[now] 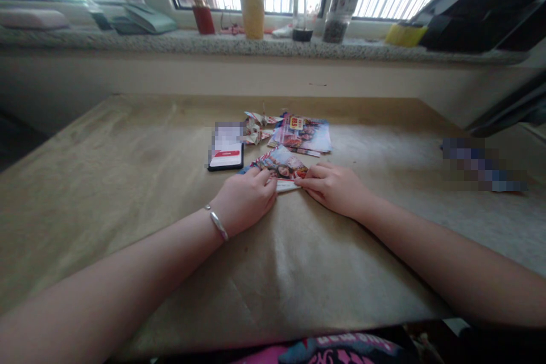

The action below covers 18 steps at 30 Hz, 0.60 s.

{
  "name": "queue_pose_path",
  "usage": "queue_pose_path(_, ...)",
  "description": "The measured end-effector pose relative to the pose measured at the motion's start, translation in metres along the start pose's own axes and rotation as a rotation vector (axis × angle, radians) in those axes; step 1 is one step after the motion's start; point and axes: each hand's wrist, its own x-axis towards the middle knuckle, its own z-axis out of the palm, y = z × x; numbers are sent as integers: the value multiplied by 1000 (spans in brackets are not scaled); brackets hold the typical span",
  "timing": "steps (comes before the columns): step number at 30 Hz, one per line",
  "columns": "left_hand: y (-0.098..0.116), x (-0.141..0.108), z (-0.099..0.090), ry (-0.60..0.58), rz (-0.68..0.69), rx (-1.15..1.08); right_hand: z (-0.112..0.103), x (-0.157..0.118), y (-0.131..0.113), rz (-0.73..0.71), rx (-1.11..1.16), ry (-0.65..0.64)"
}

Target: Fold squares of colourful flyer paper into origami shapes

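Note:
A colourful printed paper (284, 164), folded to a triangular shape with a pale strip along its near edge, lies on the table between my hands. My left hand (248, 196), with a silver bracelet at the wrist, has its fingers bent and closed over the paper's left corner. At the right corner, my right hand (335, 186) pinches the paper's near edge with fingers together. Parts of both corners are hidden beneath my fingers. Just beyond are a stack of printed sheets (311, 135) and several folded paper figures (258, 129).
A phone (227, 151) with a lit screen lies left of the paper figures. Another printed piece (482, 165), blurred, rests far right on the table (140, 182). Behind, the stone windowsill (170, 40) carries a red bottle (203, 17), a tall yellow cylinder (251, 0) and clear containers.

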Motion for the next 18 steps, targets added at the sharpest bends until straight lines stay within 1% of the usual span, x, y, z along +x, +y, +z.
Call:
queue_pose_path(11,-3,0,1,25,36,-53,0,1,4,57,138,16)
queue_pose_path(18,-2,4,7,31,141,-93,3,0,7,82,243,19)
